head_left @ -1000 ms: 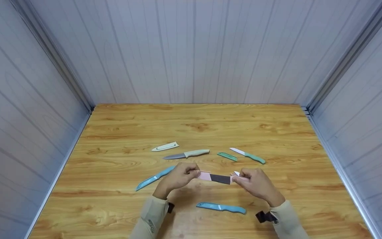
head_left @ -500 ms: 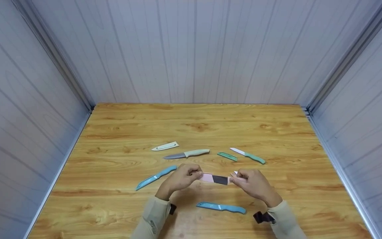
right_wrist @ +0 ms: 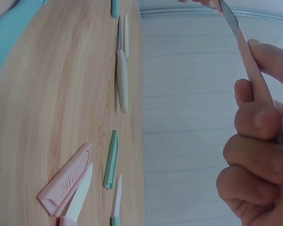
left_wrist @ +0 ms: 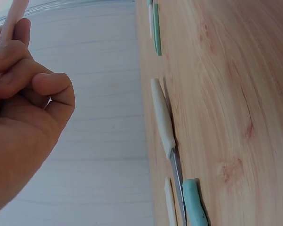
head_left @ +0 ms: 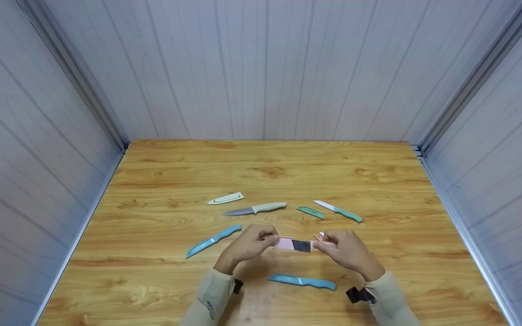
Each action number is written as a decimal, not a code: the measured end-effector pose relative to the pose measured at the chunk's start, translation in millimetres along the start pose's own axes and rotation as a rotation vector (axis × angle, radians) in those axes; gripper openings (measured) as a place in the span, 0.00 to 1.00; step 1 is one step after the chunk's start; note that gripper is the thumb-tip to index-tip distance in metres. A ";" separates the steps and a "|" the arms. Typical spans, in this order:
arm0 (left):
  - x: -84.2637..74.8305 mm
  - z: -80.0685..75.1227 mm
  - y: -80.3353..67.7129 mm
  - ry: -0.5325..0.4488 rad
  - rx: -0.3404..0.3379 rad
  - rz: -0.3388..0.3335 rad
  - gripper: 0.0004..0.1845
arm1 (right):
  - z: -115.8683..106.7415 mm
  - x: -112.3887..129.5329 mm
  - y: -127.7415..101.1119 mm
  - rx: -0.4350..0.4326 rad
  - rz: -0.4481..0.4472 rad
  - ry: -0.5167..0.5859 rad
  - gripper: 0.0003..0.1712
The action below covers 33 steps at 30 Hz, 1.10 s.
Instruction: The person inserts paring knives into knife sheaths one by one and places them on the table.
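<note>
Dark blade (head_left: pixel 302 246) has slid deeper, left fingers (head_left: pixel 268 240) pinching pink sheath (head_left: pixel 284 243), right fingers (head_left: pixel 333 236) the handle (right_wrist: pixel 252 70), blue knife (head_left: pixel 302 281) nearby.

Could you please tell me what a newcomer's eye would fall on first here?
Probably the dark blade between the pink sheath in the left hand and the pink handle in the right hand. Next, a sheathed blue knife nearest the person and another blue knife beside the left hand. Beyond the hands, a cream-handled knife and a green-handled knife lie with bare blades.
</note>
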<state>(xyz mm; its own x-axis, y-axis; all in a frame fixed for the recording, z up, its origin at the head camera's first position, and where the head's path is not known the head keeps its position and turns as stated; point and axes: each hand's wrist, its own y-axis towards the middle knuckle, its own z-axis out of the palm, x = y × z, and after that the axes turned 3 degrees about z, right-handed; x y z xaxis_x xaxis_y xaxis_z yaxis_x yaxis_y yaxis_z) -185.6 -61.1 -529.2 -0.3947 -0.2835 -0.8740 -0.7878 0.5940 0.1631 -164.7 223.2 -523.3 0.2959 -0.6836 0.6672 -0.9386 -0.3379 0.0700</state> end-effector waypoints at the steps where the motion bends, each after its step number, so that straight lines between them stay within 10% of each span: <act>1: 0.7 0.4 0.0 -0.008 0.007 0.007 0.10 | 0.3 0.6 0.1 0.004 -0.006 0.003 0.19; 33: -0.7 3.8 1.2 -0.018 0.011 -0.036 0.10 | 2.2 6.2 3.3 -0.006 -0.033 -0.037 0.18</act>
<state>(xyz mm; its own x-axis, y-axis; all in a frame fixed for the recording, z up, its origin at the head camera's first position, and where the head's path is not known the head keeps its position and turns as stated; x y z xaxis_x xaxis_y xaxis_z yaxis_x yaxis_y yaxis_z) -184.5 -57.3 -530.1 -0.3577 -0.2910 -0.8873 -0.7961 0.5916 0.1269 -165.6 216.5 -520.6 0.3332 -0.6952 0.6369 -0.9291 -0.3571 0.0962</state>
